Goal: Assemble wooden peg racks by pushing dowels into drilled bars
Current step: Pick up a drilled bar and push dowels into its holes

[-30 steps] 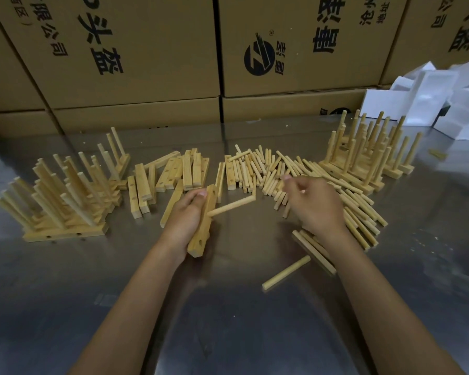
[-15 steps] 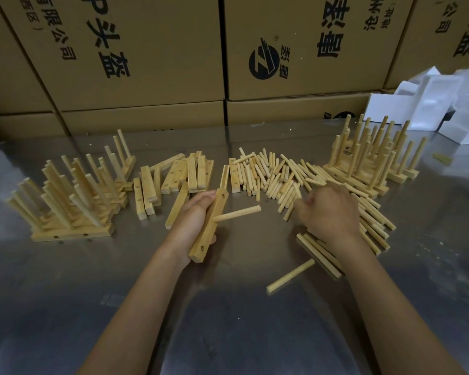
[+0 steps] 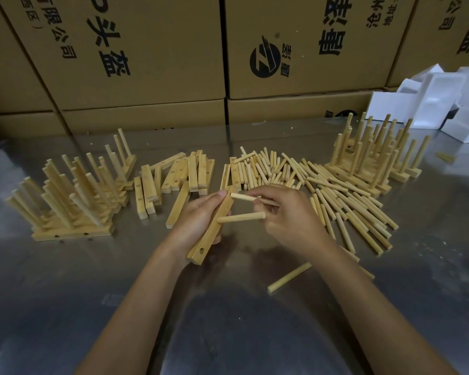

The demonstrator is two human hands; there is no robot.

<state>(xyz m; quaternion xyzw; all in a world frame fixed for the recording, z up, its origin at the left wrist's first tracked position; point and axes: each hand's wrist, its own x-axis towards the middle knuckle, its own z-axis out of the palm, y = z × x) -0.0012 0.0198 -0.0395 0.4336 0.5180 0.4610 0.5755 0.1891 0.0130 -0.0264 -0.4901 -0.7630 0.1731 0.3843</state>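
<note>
Holding 1 bar (image 3: 212, 230) bearing 1 dowel (image 3: 241, 217), perhaps 2, left hand (image 3: 198, 222).

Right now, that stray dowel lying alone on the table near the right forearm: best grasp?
Pinch the lone dowel at mid-length, from above, fingers across its axis. It lies flat on the steel table, angled, with bare surface along both long sides. The right hand is nearest but already holds a dowel.

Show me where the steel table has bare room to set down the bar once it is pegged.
Bare steel table lies near the person, in front of the left finished racks, and right of the loose dowels. A stray dowel lies between the forearms. The back row is crowded: drilled bars, dowels, right racks.
</note>
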